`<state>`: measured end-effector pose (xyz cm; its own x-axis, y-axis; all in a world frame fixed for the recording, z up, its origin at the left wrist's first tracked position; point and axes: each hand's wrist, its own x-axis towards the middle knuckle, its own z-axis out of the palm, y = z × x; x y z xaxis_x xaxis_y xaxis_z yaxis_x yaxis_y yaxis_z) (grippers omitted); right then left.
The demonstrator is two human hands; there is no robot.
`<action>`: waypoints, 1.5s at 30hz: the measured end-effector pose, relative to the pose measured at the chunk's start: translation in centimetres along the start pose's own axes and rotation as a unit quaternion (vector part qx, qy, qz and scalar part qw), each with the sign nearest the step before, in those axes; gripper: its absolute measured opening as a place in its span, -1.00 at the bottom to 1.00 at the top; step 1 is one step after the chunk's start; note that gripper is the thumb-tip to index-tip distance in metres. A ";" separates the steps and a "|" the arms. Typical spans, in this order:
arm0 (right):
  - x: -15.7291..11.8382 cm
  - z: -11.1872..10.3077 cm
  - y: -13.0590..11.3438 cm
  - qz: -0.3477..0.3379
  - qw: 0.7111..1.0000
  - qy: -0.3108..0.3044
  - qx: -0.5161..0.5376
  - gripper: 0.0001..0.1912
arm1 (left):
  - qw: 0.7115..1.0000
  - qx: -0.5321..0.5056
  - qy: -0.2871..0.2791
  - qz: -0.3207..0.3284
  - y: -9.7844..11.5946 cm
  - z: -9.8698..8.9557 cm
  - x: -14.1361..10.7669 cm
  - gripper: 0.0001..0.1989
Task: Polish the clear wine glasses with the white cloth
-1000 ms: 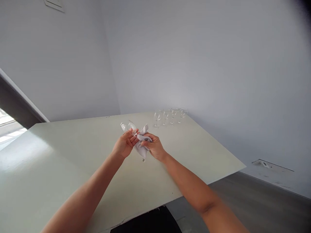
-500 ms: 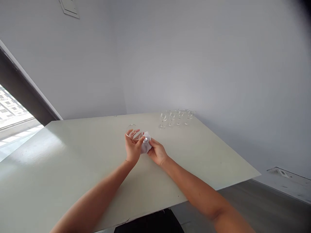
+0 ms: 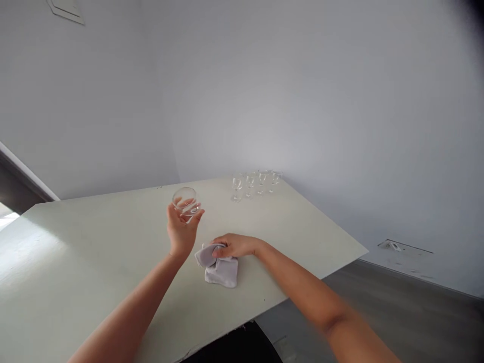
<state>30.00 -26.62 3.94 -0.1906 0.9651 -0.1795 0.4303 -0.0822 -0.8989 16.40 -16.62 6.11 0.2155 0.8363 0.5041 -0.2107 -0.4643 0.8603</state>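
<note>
Two hands (image 3: 206,229) grip separately: left a tilted glass (image 3: 186,201), right, seemingly, a bunched cloth (image 3: 221,264).

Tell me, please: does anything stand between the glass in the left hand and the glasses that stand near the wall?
Nothing visible stands between the held glass and the standing glasses; only bare table shows there. The right hand and the cloth are off that line, nearer the person.

Transparent glass, smooth and glossy, on held glass (image 3: 185,200) and stemmed glasses (image 3: 236,184), soft matt cloth (image 3: 222,269), smooth pale tabletop (image 3: 143,242) with glossy reflection at left, matt painted wall (image 3: 302,101), dark matt floor (image 3: 397,302).
</note>
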 end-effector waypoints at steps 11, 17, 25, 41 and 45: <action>0.0 -0.5 -2.7 -0.055 0.904 0.319 -0.278 -0.81 | 0.984 0.126 -0.092 -0.082 1.7 1.8 -2.9 -0.50; 0.5 -1.3 0.9 -0.054 0.908 0.354 -0.218 -0.90 | 0.954 0.220 -0.199 -0.051 0.9 2.1 -4.4 -0.31; -4.7 -10.7 9.3 0.142 0.824 0.528 -0.151 -0.80 | 0.897 0.286 -0.337 0.023 -3.0 -0.1 -6.0 -0.66; -4.9 -23.8 15.2 0.354 0.727 0.579 -0.107 -0.68 | 0.887 0.259 -0.360 -0.125 -4.0 -0.7 -5.8 -0.62; -4.3 -24.1 14.7 0.345 0.722 0.590 -0.108 -0.69 | 0.887 0.260 -0.358 -0.132 -4.0 -0.7 -5.8 -0.61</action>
<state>58.37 -25.98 1.12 0.9643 0.2636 0.0259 0.2162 -0.7271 -0.6516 15.30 -19.36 -0.30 0.7809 0.6235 0.0385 0.3659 -0.5064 0.7808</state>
